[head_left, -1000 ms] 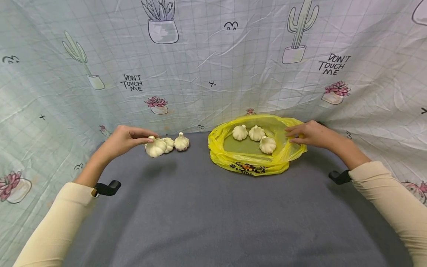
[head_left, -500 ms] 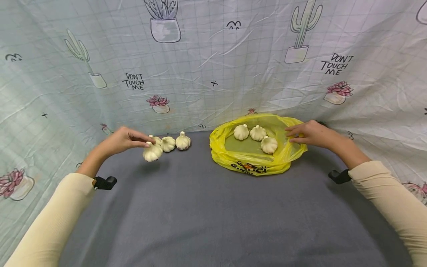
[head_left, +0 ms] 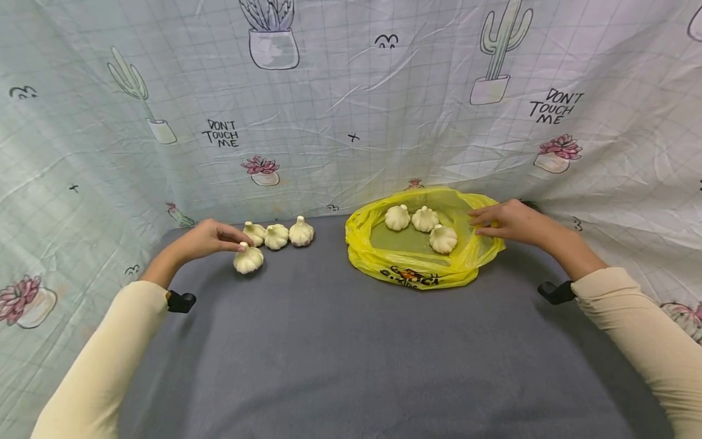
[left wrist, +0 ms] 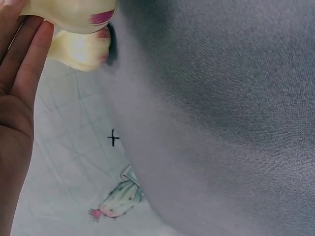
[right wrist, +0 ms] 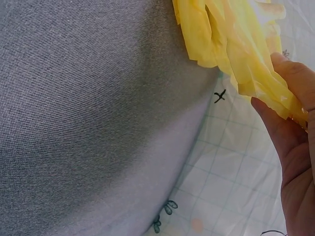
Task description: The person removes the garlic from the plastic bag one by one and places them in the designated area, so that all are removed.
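Observation:
My left hand (head_left: 211, 239) pinches a white garlic bulb (head_left: 248, 259) by its stem, in front of a short row at the back left. That row has a partly covered bulb (head_left: 255, 233), a middle bulb (head_left: 276, 236) and a right-hand bulb (head_left: 301, 231). In the left wrist view, the held garlic (left wrist: 74, 14) shows a purple streak. My right hand (head_left: 512, 221) grips the right rim of a yellow plastic bag (head_left: 408, 275), whose mouth is spread wide. Inside the bag lie three garlic bulbs, the nearest garlic (head_left: 442, 239) towards my right hand.
A grey cloth-covered table (head_left: 351, 341) spreads out in front of me. Behind it hangs a pale curtain (head_left: 329, 122) printed with cacti, meeting the table's back edge. Black straps with cameras sit on both wrists.
My left hand has brought the held garlic lower and nearer to me, slightly left, uncovering more of the bulbs behind it. The right hand keeps its grip on the bag's rim.

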A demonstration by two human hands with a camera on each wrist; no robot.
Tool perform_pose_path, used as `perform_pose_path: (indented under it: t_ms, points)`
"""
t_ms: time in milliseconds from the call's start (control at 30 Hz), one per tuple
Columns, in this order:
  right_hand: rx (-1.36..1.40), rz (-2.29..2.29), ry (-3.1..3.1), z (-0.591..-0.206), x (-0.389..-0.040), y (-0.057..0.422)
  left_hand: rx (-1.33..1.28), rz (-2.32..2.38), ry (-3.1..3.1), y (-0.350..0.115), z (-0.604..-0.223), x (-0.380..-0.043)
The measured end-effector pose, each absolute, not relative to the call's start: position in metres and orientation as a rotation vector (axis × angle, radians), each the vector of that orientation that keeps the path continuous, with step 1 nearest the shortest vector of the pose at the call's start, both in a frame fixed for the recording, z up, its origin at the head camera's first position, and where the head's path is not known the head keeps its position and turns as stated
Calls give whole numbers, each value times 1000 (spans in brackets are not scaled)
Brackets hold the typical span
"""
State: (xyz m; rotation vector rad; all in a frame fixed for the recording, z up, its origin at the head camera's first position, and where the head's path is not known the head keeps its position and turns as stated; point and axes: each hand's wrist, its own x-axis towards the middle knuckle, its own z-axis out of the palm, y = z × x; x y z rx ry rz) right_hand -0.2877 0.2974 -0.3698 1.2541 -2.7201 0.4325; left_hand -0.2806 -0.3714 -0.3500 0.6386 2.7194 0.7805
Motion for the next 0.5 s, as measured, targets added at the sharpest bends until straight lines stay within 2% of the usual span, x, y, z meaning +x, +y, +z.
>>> perform_pose_path:
  t_ms: [500]
  points:
    - [1237,433,-2735,-373,-287,301,527,880,2672,-381,-359,-286]
